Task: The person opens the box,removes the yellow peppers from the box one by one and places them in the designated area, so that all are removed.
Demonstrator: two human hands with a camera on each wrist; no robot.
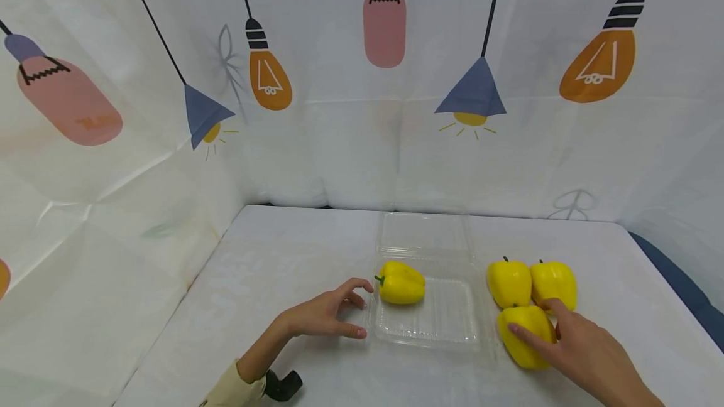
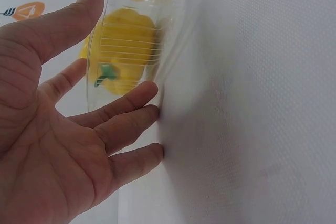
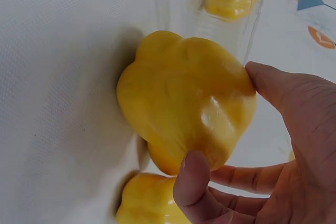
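Note:
My right hand (image 1: pixel 594 350) grips a yellow bell pepper (image 1: pixel 530 318), thumb on its near left side and fingers on its right. In the right wrist view this pepper (image 3: pixel 181 95) shows its lobed underside, low over the white table. Behind it stand two more yellow bell peppers, one at left (image 1: pixel 509 282) and one at right (image 1: pixel 557 282). A clear plastic container (image 1: pixel 449 313) lies opened in the middle, with one yellow bell pepper (image 1: pixel 403 284) on its side in the left part. My left hand (image 1: pixel 322 314) is spread beside the container's left wall, fingertips close to it.
The container's clear lid (image 1: pixel 424 232) lies folded back toward the rear of the white table (image 1: pixel 294 250). A white curtain (image 1: pixel 339 143) printed with lamps hangs behind and to the left. Something black (image 1: pixel 283 386) shows at my left sleeve.

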